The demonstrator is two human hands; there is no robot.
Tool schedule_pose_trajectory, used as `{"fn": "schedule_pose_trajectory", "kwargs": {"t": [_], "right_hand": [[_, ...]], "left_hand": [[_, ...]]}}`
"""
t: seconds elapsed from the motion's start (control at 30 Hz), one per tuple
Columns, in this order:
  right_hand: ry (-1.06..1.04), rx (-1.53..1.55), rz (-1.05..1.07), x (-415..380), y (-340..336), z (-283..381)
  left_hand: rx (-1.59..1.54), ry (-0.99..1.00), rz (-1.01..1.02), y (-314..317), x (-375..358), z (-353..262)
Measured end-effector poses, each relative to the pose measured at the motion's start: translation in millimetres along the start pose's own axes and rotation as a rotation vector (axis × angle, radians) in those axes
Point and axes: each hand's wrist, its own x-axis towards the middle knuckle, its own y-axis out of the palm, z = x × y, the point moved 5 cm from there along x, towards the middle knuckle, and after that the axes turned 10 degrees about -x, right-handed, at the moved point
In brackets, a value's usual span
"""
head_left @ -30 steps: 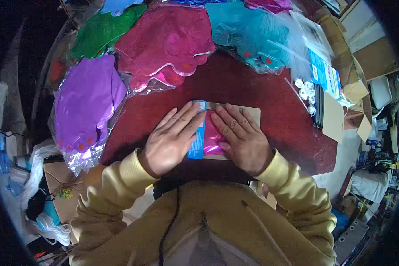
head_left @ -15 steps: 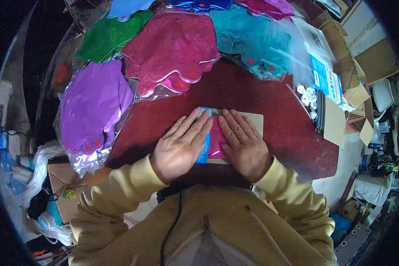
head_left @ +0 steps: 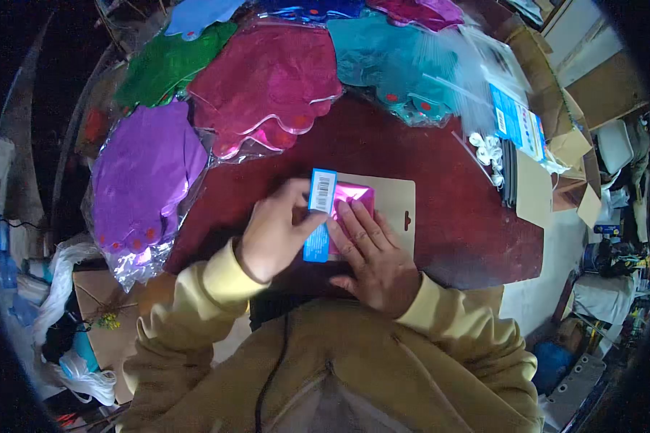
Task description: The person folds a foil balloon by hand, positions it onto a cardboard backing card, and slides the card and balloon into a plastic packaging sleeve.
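A cardboard backing card point(head_left: 393, 195) with a hang hole lies on the dark red table. At its left, a blue printed flap point(head_left: 316, 242) carries a white barcode label. Folded shiny pink foil point(head_left: 355, 193) rests on the card beside that flap. My left hand point(head_left: 269, 234) grips the flap's left edge, thumb over the front and fingers bent behind it, partly hidden. With its fingers stretched out, my right hand point(head_left: 374, 252) presses flat on the foil and the lower part of the card.
Foil balloons in clear bags lie around the table point(head_left: 477, 238): purple point(head_left: 144, 177), green point(head_left: 173, 65), dark pink point(head_left: 267, 79) and teal point(head_left: 390, 61). On the right are clear straws point(head_left: 444, 72), white string coils point(head_left: 487, 155), blue printed cards point(head_left: 516, 126) and a cardboard box point(head_left: 574, 148).
My left hand has gone from lying flat to gripping the blue flap, whose barcode now shows. My right hand has slid left and down onto the foil, uncovering the hang hole.
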Motion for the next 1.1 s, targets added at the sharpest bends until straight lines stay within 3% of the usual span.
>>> {"fn": "schedule_pose_trajectory", "kwargs": {"t": [0.1, 0.17, 0.23, 0.27, 0.33, 0.47, 0.63, 0.73, 0.9, 1.03, 1.1], "right_hand": [[-0.1, 0.018, -0.026, -0.6, -5.6, -1.7], [0.097, 0.443, -0.15, -6.2, -16.7, -42.4], [0.246, -0.149, -0.436, -16.5, -66.3, -90.7], [0.341, -0.103, -0.645, -22.5, -81.7, -120.0], [0.508, -0.231, -0.661, -41.9, -102.5, -165.4], [0.513, -0.52, -0.485, -58.7, -103.8, -187.4], [0.577, -0.594, -0.358, -55.7, -72.9, -194.0], [0.506, -0.528, -0.459, -47.4, -80.1, -195.3], [0.529, -0.512, -0.379, -35.4, -73.4, -205.5], [0.561, -0.2, -0.569, -40.1, -91.7, -191.4], [0.656, 0.321, -0.524, -34.3, -94.6, -173.3]], "left_hand": [[-0.009, -0.121, 0.247, 3.6, 17.0, 20.4], [-0.058, -0.081, 0.243, 4.7, 24.1, 14.8], [-0.15, -0.028, 0.233, 5.0, 28.6, 7.9], [-0.155, -0.028, 0.239, 5.2, 32.3, 7.7], [-0.141, -0.008, 0.266, 4.4, 43.0, 7.1], [-0.258, -0.104, 0.279, -0.6, 51.2, 15.9], [-0.509, -0.181, 0.264, 2.0, 47.4, 17.2], [-0.522, -0.264, 0.276, 0.4, 48.1, 19.1], [-0.618, -0.297, 0.252, -1.7, 52.6, 20.9], [-0.642, -0.357, 0.248, -3.9, 52.7, 23.3], [-0.702, -0.391, 0.262, -2.0, 52.3, 22.6]]}}
